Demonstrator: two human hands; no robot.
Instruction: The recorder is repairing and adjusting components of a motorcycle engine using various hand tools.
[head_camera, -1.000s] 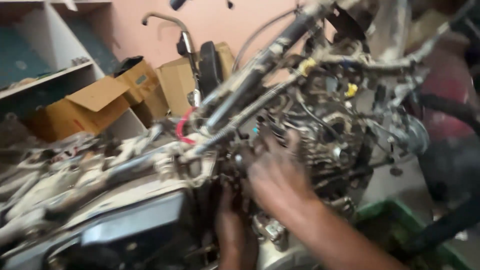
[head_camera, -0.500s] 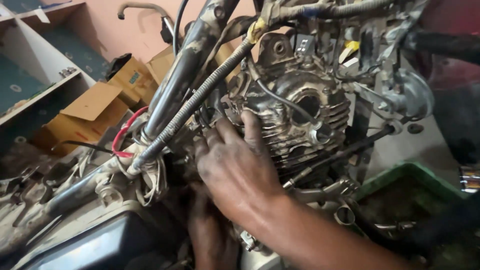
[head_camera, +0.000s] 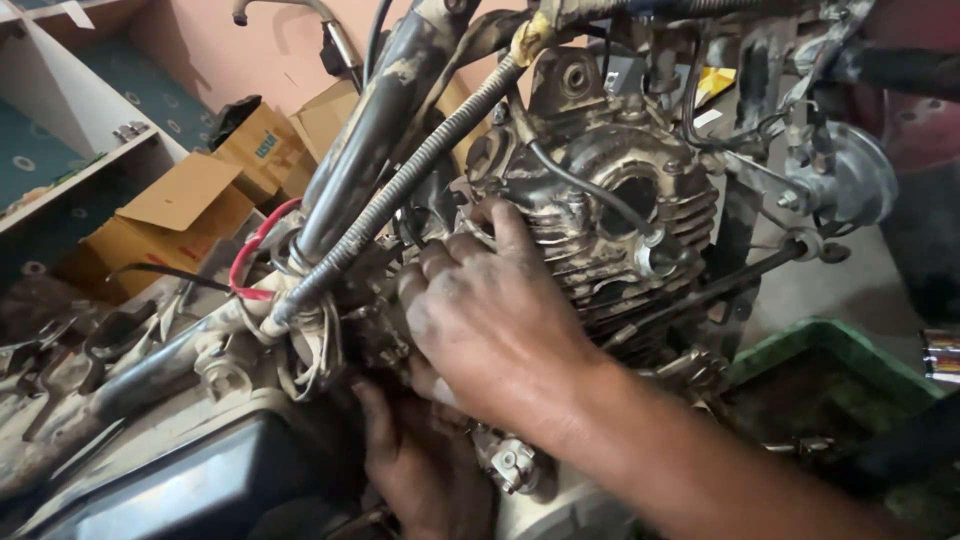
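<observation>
A dirty finned motorcycle engine (head_camera: 610, 220) hangs in a bare frame whose main tube (head_camera: 370, 140) slants up to the left. My right hand (head_camera: 490, 320) lies against the left side of the engine, fingers curled in behind the cylinder, thumb up on the fins. What the fingers hold is hidden. My left hand (head_camera: 415, 460) reaches up from below into the same dark gap under the right hand, its fingertips out of sight. A spring-wrapped cable (head_camera: 400, 190) runs along the frame tube, and a red wire (head_camera: 250, 265) loops beside it.
Cardboard boxes (head_camera: 190, 210) and white shelves (head_camera: 70, 120) stand at the back left. A green tray (head_camera: 830, 370) with dark oily contents sits at the lower right. A black panel (head_camera: 180, 490) fills the lower left. Loose metal parts (head_camera: 60, 350) lie at the left.
The view has swung closer to the engine and steadied. My right hand has settled onto the left side of the cylinder, and my left hand stays tucked beneath it.
</observation>
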